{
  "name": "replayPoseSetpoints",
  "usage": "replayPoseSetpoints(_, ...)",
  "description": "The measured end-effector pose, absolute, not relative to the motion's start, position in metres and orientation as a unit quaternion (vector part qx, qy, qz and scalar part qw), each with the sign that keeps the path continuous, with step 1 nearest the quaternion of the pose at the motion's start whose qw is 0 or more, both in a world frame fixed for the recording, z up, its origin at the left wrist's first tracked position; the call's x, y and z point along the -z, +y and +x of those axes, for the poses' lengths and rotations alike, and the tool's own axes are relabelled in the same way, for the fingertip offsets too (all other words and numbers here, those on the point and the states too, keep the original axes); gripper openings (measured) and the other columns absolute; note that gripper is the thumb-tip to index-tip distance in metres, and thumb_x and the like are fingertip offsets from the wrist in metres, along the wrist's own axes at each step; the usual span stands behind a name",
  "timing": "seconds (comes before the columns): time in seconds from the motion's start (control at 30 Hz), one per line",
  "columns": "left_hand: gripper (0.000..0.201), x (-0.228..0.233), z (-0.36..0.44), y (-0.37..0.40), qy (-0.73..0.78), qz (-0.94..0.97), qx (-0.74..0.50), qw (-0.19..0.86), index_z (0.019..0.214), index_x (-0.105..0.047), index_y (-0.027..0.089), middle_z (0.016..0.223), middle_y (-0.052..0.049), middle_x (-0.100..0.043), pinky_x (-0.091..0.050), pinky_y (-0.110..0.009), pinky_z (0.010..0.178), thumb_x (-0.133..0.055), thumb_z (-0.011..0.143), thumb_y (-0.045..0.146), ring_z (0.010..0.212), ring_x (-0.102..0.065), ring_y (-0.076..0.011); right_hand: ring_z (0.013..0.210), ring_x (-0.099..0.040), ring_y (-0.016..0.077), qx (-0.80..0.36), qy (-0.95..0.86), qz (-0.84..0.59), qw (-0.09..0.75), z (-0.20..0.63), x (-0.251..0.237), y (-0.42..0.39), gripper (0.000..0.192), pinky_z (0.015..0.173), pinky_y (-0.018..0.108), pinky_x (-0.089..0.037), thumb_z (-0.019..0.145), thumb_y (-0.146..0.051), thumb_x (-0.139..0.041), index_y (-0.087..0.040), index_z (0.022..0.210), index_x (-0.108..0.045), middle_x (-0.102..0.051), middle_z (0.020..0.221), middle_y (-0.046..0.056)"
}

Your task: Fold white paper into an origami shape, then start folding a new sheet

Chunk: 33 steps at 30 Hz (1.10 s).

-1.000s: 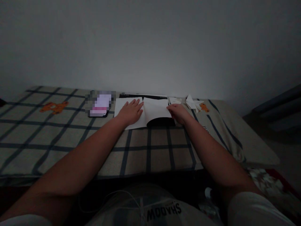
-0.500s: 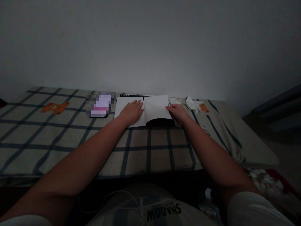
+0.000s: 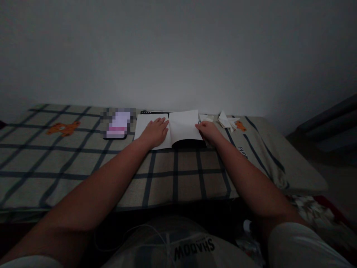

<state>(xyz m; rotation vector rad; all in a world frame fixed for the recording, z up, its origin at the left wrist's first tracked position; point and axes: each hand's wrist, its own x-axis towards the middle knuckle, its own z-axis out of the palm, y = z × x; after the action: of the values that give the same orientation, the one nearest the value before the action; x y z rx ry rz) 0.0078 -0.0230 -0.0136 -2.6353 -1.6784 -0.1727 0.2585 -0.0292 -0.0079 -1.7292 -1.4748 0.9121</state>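
A creased sheet of white paper (image 3: 184,124) lies over a dark, flat object (image 3: 192,143) whose kind I cannot make out. My left hand (image 3: 156,132) rests flat on the left half of the sheet, beside the crease, fingers stretched out. At the right edge, my right hand (image 3: 206,131) pinches the paper between thumb and fingers. That half is lifted in a curve, and the dark surface shows beneath its near edge. A black strip with small white marks (image 3: 153,112) peeks out behind the paper.
Left of the paper lies a phone (image 3: 118,124) with a lit, blurred screen. Folded white paper pieces (image 3: 227,121) sit to the right. A checked cloth (image 3: 163,182) covers the surface, which meets a wall (image 3: 178,56) behind. A clear plastic bottle (image 3: 249,238) is below the near edge.
The view has shifted slightly. Both hands keep the same places on the paper, and the lifted right half looks almost unchanged.
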Motion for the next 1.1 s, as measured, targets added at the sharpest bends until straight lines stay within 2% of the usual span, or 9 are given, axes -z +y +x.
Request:
replayPoseSetpoints(0.4, 0.055, 0.011, 0.009, -0.024, -0.541, -0.840, 0.049, 0.009, 0.151, -0.035, 0.010, 0.161, -0.014, -0.030, -0.028, -0.052, 0.118, -0.024, 0.102, 0.030, 0.148, -0.028, -0.0286, 0.040, -0.041, 0.0079, -0.420, -0.508, -0.642, 0.392, 0.257, 0.006, -0.034, 0.029, 0.042, 0.021, -0.029, 0.094, -0.020, -0.053, -0.020, 0.065, -0.047, -0.048, 0.048, -0.005)
replayPoseSetpoints(0.53, 0.054, 0.010, 0.007, -0.024, -0.539, -0.840, 0.058, 0.015, 0.150, -0.039, 0.012, 0.160, -0.014, -0.033, -0.029, -0.050, 0.118, -0.027, 0.102, 0.032, 0.148, -0.030, -0.0279, 0.040, -0.047, 0.0080, -0.466, -0.516, -0.602, 0.392, 0.259, 0.005, -0.034, 0.034, 0.039, 0.020, -0.031, 0.095, -0.032, -0.055, -0.018, 0.064, -0.052, -0.054, 0.051, -0.002)
replayPoseSetpoints(0.63, 0.051, 0.009, 0.006, -0.023, -0.534, -0.842, 0.074, 0.026, 0.145, -0.047, 0.013, 0.157, -0.014, -0.039, -0.031, -0.050, 0.116, -0.030, 0.101, 0.032, 0.145, -0.034, -0.0287, 0.042, -0.051, 0.0078, -0.497, -0.514, -0.589, 0.377, 0.260, 0.003, -0.035, 0.034, 0.038, 0.020, -0.032, 0.091, -0.039, -0.061, -0.016, 0.067, -0.058, -0.061, 0.056, 0.001)
replayPoseSetpoints(0.77, 0.046, 0.008, 0.005, -0.019, -0.520, -0.848, 0.091, 0.053, 0.136, -0.057, 0.014, 0.149, -0.012, -0.050, -0.032, -0.049, 0.117, -0.033, 0.101, 0.031, 0.140, -0.043, -0.0284, 0.043, -0.052, 0.0065, -0.517, -0.486, -0.597, 0.375, 0.259, -0.002, -0.038, 0.024, 0.039, 0.018, -0.034, 0.087, -0.028, -0.066, -0.015, 0.068, -0.059, -0.063, 0.058, 0.001)
replayPoseSetpoints(0.87, 0.047, 0.011, 0.005, -0.017, -0.518, -0.850, 0.089, 0.046, 0.137, -0.057, 0.011, 0.147, -0.013, -0.052, -0.032, -0.038, 0.117, -0.033, 0.101, 0.030, 0.138, -0.046, -0.0241, 0.048, -0.056, 0.0071, -0.541, -0.475, -0.576, 0.387, 0.258, -0.002, -0.038, 0.014, 0.044, 0.017, -0.040, 0.086, -0.016, -0.062, -0.016, 0.073, -0.058, -0.064, 0.061, 0.000)
replayPoseSetpoints(0.93, 0.049, 0.012, 0.004, -0.017, -0.519, -0.849, 0.088, 0.035, 0.140, -0.053, 0.010, 0.150, -0.013, -0.049, -0.031, -0.036, 0.118, -0.032, 0.102, 0.031, 0.140, -0.044, -0.0231, 0.049, -0.057, 0.0077, -0.538, -0.472, -0.570, 0.404, 0.258, 0.001, -0.037, 0.012, 0.046, 0.017, -0.042, 0.086, -0.012, -0.058, -0.017, 0.075, -0.057, -0.063, 0.060, -0.001)
replayPoseSetpoints(1.1, 0.051, 0.012, 0.004, -0.020, -0.514, -0.854, 0.080, 0.023, 0.144, -0.048, 0.011, 0.153, -0.014, -0.044, -0.032, -0.043, 0.117, -0.030, 0.103, 0.034, 0.142, -0.041, -0.0254, 0.047, -0.052, 0.0079, -0.517, -0.480, -0.573, 0.417, 0.263, 0.013, -0.030, 0.014, 0.045, 0.018, -0.038, 0.088, -0.020, -0.060, -0.017, 0.075, -0.056, -0.057, 0.057, -0.003)
